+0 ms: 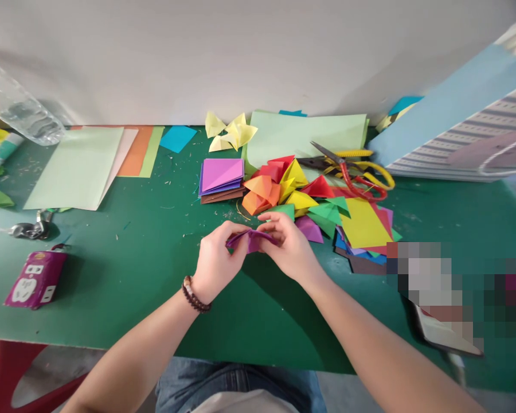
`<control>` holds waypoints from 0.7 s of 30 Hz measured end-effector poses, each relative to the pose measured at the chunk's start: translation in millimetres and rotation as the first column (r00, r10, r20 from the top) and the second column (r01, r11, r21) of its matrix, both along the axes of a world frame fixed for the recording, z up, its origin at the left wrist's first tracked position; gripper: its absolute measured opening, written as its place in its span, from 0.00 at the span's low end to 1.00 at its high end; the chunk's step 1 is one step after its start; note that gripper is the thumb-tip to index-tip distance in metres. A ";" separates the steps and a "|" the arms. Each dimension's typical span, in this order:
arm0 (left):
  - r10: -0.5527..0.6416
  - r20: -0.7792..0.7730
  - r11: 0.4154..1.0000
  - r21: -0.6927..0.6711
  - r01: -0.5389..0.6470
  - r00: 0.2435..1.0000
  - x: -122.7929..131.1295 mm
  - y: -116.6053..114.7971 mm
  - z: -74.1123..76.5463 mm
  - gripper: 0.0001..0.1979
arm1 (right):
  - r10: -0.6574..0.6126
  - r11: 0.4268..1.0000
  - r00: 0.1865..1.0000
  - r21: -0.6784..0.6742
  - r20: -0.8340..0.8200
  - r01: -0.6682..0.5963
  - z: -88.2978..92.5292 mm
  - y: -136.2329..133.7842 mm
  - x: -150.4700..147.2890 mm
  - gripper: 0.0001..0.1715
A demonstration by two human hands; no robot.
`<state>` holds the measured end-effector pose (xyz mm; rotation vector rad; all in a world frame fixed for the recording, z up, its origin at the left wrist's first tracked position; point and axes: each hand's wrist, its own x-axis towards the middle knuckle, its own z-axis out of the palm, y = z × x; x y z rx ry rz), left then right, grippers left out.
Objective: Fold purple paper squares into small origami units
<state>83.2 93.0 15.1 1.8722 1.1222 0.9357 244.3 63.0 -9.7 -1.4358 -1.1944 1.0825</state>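
Between my hands is a folded piece of purple paper point(253, 241), held a little above the green table. My left hand point(221, 252), with beaded bracelets on the wrist, pinches its left side. Thumb and fingers of my right hand point(289, 244) close on its right side. Just beyond them lies a heap of folded paper pieces, among them orange point(260, 195), yellow point(298, 199) and green point(327, 215) ones. A stack of square paper sheets point(222, 176), purple on top, sits behind my left hand.
Scissors point(348, 172) with red and yellow handles lie behind the heap. Pale yellow folded pieces point(232, 133) and large paper sheets point(75, 166) are near the wall. A purple carton point(36, 279) and a water bottle point(21, 106) are left. A blue paper bag point(451, 120) stands right, above a phone point(447, 330).
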 end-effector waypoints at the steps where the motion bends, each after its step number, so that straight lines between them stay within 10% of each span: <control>1: -0.012 -0.019 1.000 0.011 0.012 1.000 0.2 -0.5 -0.5 0.07 | 0.016 1.000 1.000 -0.022 0.004 -0.016 -0.8 0.0 0.1 0.21; 12: -0.064 -0.054 0.998 0.024 0.066 0.996 -3.1 6.8 1.8 0.08 | 0.138 0.989 0.960 -0.076 0.242 -0.123 14.3 -1.3 1.4 0.06; 21: -0.094 0.113 0.957 -0.264 0.121 0.989 -7.6 13.2 4.3 0.13 | 0.054 0.998 0.983 -0.043 0.177 -0.047 17.4 -2.8 3.8 0.08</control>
